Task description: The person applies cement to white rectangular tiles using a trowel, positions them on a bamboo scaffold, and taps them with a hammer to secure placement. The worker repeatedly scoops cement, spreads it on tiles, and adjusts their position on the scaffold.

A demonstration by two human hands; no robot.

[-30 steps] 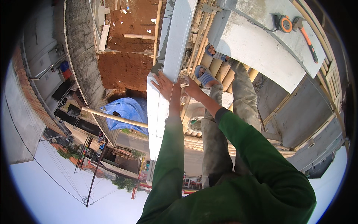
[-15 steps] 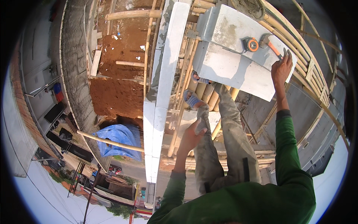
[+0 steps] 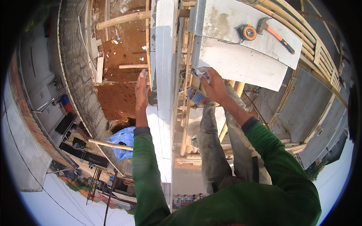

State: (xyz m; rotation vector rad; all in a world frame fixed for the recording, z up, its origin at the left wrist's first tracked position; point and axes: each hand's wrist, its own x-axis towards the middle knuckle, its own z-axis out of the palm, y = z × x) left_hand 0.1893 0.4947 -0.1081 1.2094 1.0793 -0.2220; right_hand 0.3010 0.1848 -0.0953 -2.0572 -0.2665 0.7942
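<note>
Fingers [image 3: 142, 76] of the left hand [image 3: 141, 92] point to 12 o'clock, nearly straight, nothing seen in them, just beside the left side of the pale block wall [image 3: 163, 124], which runs from 12 to 6 o'clock between the hands. The right hand [image 3: 215, 86] reaches toward 11 o'clock, half curled; pale matter [image 3: 203, 71] shows at its fingertips, and I cannot tell whether it grips anything.

A blue tarpaulin [image 3: 126, 135] lies at 7 o'clock from the left hand, crossed by a bamboo pole [image 3: 109, 144] and partly hidden by the left sleeve [image 3: 149, 169]. At 1 o'clock from the right hand, pale slabs [image 3: 245, 62] bear a tape measure [image 3: 249, 32] and, right of it, a hammer [image 3: 278, 35].
</note>
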